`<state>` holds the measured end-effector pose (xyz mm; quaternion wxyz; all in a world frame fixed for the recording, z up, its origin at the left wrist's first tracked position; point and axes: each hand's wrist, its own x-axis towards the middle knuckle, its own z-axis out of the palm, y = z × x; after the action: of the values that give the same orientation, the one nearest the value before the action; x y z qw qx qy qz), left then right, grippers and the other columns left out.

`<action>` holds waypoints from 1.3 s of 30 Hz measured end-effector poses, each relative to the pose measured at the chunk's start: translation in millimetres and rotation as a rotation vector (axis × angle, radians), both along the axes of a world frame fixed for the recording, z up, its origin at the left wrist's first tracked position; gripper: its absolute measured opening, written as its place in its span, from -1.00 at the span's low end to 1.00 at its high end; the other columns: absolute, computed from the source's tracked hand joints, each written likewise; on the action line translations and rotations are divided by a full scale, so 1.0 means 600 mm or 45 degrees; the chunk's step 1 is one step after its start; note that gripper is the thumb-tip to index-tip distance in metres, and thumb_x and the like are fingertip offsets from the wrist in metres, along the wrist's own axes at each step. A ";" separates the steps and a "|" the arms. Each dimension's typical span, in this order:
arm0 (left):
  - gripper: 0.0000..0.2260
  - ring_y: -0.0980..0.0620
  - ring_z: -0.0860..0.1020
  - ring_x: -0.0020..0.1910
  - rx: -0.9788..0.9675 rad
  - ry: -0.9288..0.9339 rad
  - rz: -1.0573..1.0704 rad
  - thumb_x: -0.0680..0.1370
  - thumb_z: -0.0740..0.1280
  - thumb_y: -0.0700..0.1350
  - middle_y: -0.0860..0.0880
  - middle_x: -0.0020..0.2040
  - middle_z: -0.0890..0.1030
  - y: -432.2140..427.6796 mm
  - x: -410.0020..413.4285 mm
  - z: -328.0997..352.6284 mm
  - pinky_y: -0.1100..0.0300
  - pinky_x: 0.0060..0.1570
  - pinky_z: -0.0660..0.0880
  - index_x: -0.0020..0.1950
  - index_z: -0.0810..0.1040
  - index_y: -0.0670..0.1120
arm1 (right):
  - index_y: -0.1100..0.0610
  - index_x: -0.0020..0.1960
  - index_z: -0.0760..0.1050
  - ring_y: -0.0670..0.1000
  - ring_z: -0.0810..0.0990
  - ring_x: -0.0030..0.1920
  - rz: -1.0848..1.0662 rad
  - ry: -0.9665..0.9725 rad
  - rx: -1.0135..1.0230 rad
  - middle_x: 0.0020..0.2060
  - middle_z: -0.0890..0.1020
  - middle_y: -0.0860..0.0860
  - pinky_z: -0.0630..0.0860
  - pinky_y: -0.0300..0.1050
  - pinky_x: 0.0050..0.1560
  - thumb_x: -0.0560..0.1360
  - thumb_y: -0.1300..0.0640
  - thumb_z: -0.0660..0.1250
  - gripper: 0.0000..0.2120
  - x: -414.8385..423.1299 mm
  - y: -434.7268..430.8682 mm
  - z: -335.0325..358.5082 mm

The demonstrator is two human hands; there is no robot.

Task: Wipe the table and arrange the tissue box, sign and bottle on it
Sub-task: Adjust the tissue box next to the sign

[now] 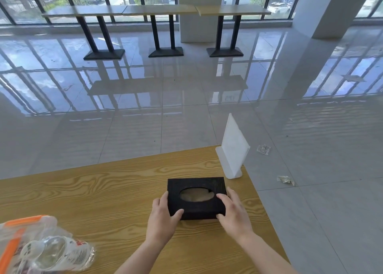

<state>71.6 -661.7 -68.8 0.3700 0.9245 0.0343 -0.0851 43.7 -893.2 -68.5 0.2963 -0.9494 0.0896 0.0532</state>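
A black tissue box point(196, 185) with an oval opening on top rests on the wooden table point(93, 191), near the right edge. My left hand point(162, 220) grips its left end and my right hand point(233, 211) grips its right end. A white upright sign point(233, 149) stands just behind the box at the table's far right corner. A crumpled clear plastic bottle point(60, 253) lies on its side at the near left, partly inside a clear bag with orange trim point(12, 230).
The table's right edge runs close to the box and the sign. Bits of crumpled clear litter point(285, 180) lie on the glossy tiled floor to the right. Long high tables point(155, 10) stand by the windows far behind.
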 end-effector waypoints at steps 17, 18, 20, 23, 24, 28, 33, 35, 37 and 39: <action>-0.53 -0.13 0.36 0.46 0.682 -0.487 -0.762 0.47 0.48 0.08 -0.09 0.37 0.49 0.003 0.030 0.001 -0.02 0.42 0.33 0.34 0.53 -0.01 | 0.02 0.35 0.45 0.03 0.33 0.44 0.074 -0.041 -0.158 0.48 0.24 0.03 0.38 -0.10 0.38 0.52 0.01 0.41 -0.58 -0.004 0.006 0.002; -0.53 -0.14 0.36 0.46 0.692 -0.495 -0.763 0.46 0.49 0.07 -0.09 0.38 0.50 0.004 0.033 0.000 -0.02 0.42 0.32 0.33 0.54 -0.01 | 0.01 0.34 0.46 0.03 0.29 0.45 0.082 -0.055 -0.187 0.48 0.25 0.03 0.37 -0.10 0.39 0.52 0.00 0.41 -0.59 -0.004 0.007 0.003; -0.53 -0.15 0.40 0.43 0.719 -0.494 -0.770 0.43 0.52 0.05 -0.11 0.35 0.53 0.003 0.037 0.000 -0.01 0.40 0.35 0.30 0.56 -0.02 | -0.02 0.34 0.46 0.02 0.20 0.49 0.139 -0.115 -0.273 0.48 0.27 0.02 0.32 -0.11 0.42 0.51 -0.01 0.42 -0.59 -0.001 0.008 0.005; -0.54 -0.21 0.35 0.46 0.677 -0.489 -0.765 0.46 0.50 -0.02 -0.17 0.38 0.49 0.000 0.042 -0.002 -0.04 0.41 0.33 0.35 0.53 -0.01 | -0.03 0.40 0.44 0.01 0.14 0.52 0.309 -0.190 -0.370 0.48 0.28 0.00 0.33 -0.09 0.43 0.53 0.06 0.41 -0.55 0.008 0.015 0.008; -0.54 -0.23 0.32 0.48 0.672 -0.486 -0.769 0.49 0.48 -0.05 -0.19 0.40 0.46 -0.001 0.044 -0.004 -0.06 0.43 0.31 0.38 0.50 0.01 | -0.03 0.42 0.42 0.01 0.16 0.51 0.335 -0.183 -0.376 0.47 0.30 0.00 0.36 -0.09 0.41 0.54 0.08 0.39 -0.54 0.011 0.020 0.008; -0.55 -0.24 0.10 0.56 0.656 -0.434 -0.784 0.60 0.33 -0.09 -0.20 0.52 0.29 -0.001 0.054 -0.010 -0.05 0.53 0.08 0.49 0.36 0.08 | -0.03 0.41 0.43 0.02 0.19 0.50 0.312 -0.155 -0.382 0.44 0.35 0.00 0.44 -0.08 0.34 0.57 0.11 0.34 -0.58 0.021 0.034 0.008; -0.55 -0.18 -0.01 0.59 0.603 -0.425 -0.758 0.63 0.27 -0.11 -0.16 0.55 0.21 -0.004 0.081 -0.015 0.03 0.53 -0.09 0.51 0.31 0.10 | -0.02 0.38 0.46 0.04 0.21 0.49 0.282 -0.146 -0.368 0.43 0.37 0.02 0.48 -0.06 0.30 0.56 0.13 0.35 -0.61 0.041 0.037 0.006; -0.55 -0.17 -0.04 0.59 0.603 -0.410 -0.755 0.64 0.26 -0.11 -0.15 0.56 0.19 -0.006 0.091 -0.018 0.04 0.53 -0.11 0.51 0.29 0.11 | -0.02 0.38 0.47 0.03 0.21 0.49 0.272 -0.145 -0.358 0.43 0.36 0.01 0.49 -0.07 0.28 0.56 0.13 0.35 -0.61 0.055 0.035 0.006; -0.56 -0.17 -0.05 0.59 0.597 -0.404 -0.746 0.64 0.26 -0.10 -0.14 0.56 0.18 -0.009 0.101 -0.019 0.04 0.53 -0.10 0.51 0.29 0.12 | -0.02 0.37 0.47 0.02 0.21 0.48 0.269 -0.140 -0.346 0.42 0.36 0.00 0.51 -0.07 0.25 0.55 0.12 0.36 -0.61 0.070 0.032 0.006; -0.56 -0.17 -0.03 0.59 0.587 -0.404 -0.725 0.63 0.28 -0.10 -0.15 0.55 0.20 -0.013 0.111 -0.019 0.03 0.54 -0.07 0.50 0.32 0.11 | -0.02 0.37 0.48 0.02 0.23 0.47 0.272 -0.136 -0.340 0.42 0.37 0.00 0.52 -0.06 0.24 0.55 0.13 0.37 -0.61 0.084 0.028 0.007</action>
<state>138.0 -669.4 -80.2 0.1153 0.9575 -0.2626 -0.0306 94.1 -876.6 -64.3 0.1645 -0.9859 -0.0212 0.0215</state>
